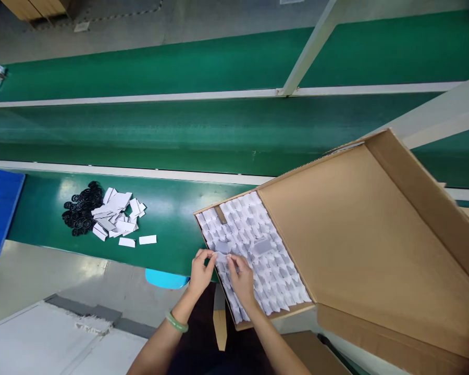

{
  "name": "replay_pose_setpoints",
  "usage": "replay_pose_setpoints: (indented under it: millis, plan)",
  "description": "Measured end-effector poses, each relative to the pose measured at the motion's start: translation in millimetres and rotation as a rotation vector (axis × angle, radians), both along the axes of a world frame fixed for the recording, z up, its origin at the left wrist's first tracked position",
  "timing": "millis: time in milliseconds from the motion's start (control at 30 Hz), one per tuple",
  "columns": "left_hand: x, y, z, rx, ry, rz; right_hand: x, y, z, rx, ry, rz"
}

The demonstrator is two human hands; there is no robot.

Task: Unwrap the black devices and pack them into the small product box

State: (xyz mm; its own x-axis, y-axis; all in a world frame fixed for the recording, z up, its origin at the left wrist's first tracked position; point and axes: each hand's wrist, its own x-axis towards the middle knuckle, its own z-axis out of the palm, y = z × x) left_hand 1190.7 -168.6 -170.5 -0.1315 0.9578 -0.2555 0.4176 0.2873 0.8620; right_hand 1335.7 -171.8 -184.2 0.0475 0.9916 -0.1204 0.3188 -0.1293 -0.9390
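Observation:
Over the near-left part of an open cardboard box [273, 315], both my hands pinch a small whitish, translucent packet. My left hand [201, 270] grips the left end of the packet [221, 257], at the box's left edge. Thumb and fingers of my right hand [242, 278] close on its other end, above the rows. The box is filled with rows of folded white paper pieces [266, 271]. A greyish flat piece [261, 246] lies on top of them, and another grey piece [222, 247] shows just beyond my fingers. Brown cardboard shows in a narrow gap near the far-left corner.
The open lid [375, 224] spreads to the right. On the green bench [180, 208] lie a pile of black coiled rings [82, 208] and loose white cards [119, 213]. A blue bin [0, 213] stands far left, a light-blue stool [166, 279] below. Metal posts [308, 47] rise beyond.

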Motion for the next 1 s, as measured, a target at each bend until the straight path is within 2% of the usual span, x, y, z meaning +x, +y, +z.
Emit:
replay_pose_setpoints:
  millis: [300,433,567,700,867,933,1000]
  plan:
    - [20,28,12.9,-0.023,0.095,-0.016,-7,3,-2.6,-0.130,-0.100,-0.159]
    - [21,38,11.8,-0.028,0.139,0.014,-8,8,-4.1,-0.178,-0.106,-0.183]
    - [18,47,9.6,-0.051,0.098,0.005,-8,12,-4.8,-0.197,-0.042,-0.181]
    - [17,51,13.5,-0.081,0.012,-0.035,-9,17,3.0,-0.184,0.054,-0.134]
    - [5,42,33.9,-0.182,-0.241,-0.069,-19,22,28.7,-0.117,0.112,0.014]
    - [-10,39,42.2,-0.248,-0.413,-0.019,-24,30,37.1,-0.090,0.105,0.112]
    - [-32,43,45.4,-0.258,-0.461,0.091,-26,47,39.8,-0.059,0.062,0.180]
